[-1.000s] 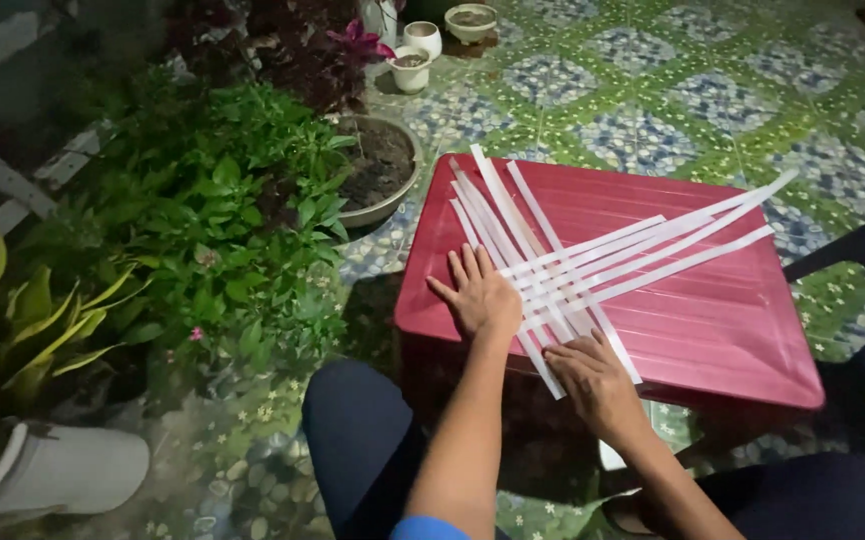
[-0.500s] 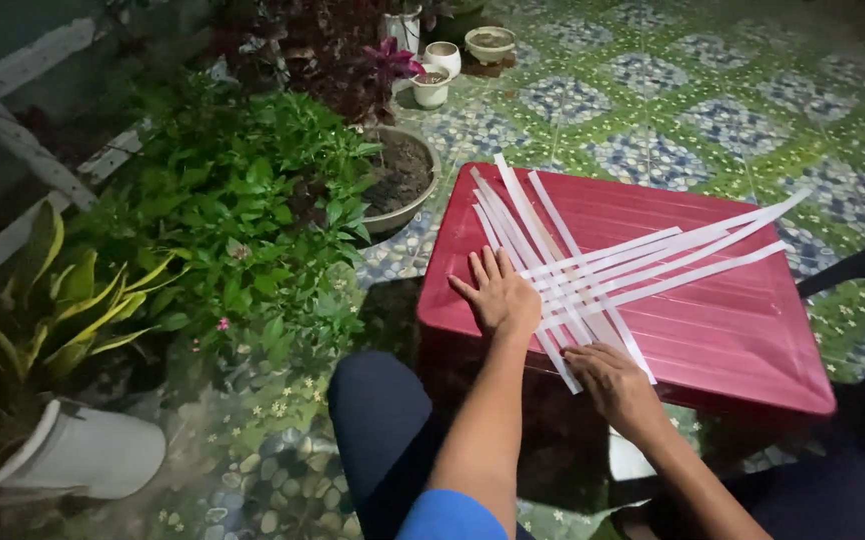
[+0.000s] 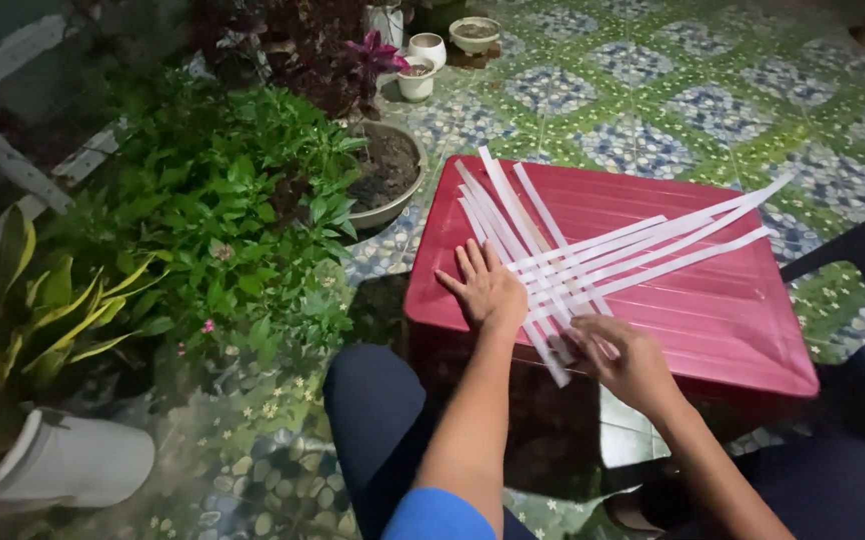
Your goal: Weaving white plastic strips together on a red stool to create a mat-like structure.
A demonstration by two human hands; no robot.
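Here, left hand [image 3: 488, 288] lies flat, fingers spread, pressing white strips [image 3: 593, 255] on the red table [image 3: 713, 320]. Right hand [image 3: 628, 355] pinches strip ends near the table's edge.

This is the tiled yard or patio of a home, seen after dark. Patterned green and blue floor tiles [image 3: 653, 110] fill the upper right of the frame, while leafy potted plants [image 3: 223, 210], a clay pot of soil [image 3: 388, 175] and small white pots [image 3: 423, 65] crowd the left and top. A low red plastic table [image 3: 693, 310] stands at centre right.
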